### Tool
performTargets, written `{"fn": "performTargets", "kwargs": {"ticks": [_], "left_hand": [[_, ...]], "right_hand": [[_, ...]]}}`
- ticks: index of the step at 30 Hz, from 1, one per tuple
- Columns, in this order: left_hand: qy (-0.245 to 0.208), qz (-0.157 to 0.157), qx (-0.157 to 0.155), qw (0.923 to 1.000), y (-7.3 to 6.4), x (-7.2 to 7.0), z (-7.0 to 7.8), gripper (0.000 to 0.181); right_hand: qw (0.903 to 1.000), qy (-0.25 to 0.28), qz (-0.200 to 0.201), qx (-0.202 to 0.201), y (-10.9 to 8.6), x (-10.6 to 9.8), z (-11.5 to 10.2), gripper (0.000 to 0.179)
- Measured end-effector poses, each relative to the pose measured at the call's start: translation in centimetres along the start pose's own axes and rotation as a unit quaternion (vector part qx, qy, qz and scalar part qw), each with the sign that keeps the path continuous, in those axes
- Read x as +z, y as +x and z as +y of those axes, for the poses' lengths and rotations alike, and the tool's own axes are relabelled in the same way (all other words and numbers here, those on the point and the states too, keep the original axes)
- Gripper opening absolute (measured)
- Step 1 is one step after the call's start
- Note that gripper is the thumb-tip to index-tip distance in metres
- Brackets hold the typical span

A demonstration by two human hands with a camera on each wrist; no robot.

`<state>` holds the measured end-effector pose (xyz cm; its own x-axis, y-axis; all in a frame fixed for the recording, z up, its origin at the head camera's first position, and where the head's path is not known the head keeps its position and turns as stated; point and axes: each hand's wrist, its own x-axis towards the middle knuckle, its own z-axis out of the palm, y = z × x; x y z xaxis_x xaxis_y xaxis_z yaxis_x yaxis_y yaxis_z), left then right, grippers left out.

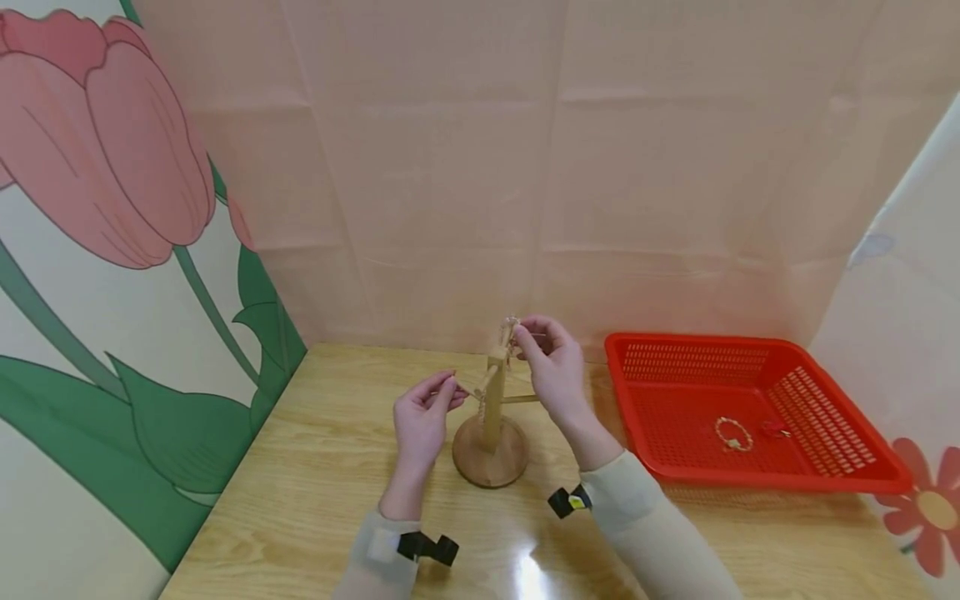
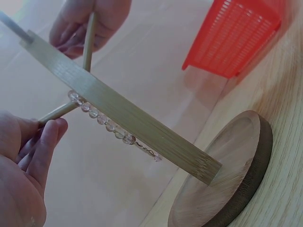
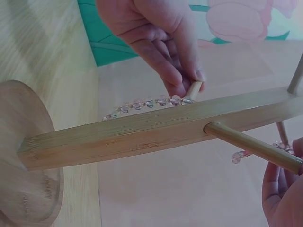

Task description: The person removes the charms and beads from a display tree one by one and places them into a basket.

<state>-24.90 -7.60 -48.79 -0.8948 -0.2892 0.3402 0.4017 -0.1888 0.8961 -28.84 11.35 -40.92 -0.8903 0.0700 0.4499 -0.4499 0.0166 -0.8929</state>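
A wooden jewelry stand (image 1: 492, 404) with a square post, thin pegs and a round base (image 2: 227, 175) stands upright on the table. My left hand (image 1: 423, 417) pinches the tip of its left peg (image 2: 59, 112). From that peg a clear pinkish bead bracelet (image 2: 106, 124) hangs beside the post. Near the post's top, my right hand (image 1: 557, 367) pinches another beaded bracelet (image 1: 508, 333) by an upper peg. Part of this bracelet (image 3: 239, 157) shows below the pegs in the right wrist view; the fingers hide the rest.
To the right sits a red plastic basket (image 1: 622, 400) with perforated sides. In it lie a light beaded bracelet (image 1: 733, 435) and a small red item (image 1: 776, 429). A pink cloth (image 1: 450, 167) hangs behind the wooden table (image 1: 300, 500).
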Motion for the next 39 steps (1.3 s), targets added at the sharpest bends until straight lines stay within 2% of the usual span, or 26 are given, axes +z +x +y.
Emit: {"fn": "performTargets", "kwargs": {"ticks": [17,39], "left_hand": [[0.008,-0.004,0.003,1.0000,-0.04,-0.08,0.06,0.017],[0.001,-0.005,0.001,1.0000,0.02,-0.01,-0.03,0.016]], "right_hand": [[0.9997,0.002,0.018,-0.014,0.12,0.44,0.56,0.017],[0.9995,-0.018,0.028,0.001,0.92,0.11,0.11,0.020]]}}
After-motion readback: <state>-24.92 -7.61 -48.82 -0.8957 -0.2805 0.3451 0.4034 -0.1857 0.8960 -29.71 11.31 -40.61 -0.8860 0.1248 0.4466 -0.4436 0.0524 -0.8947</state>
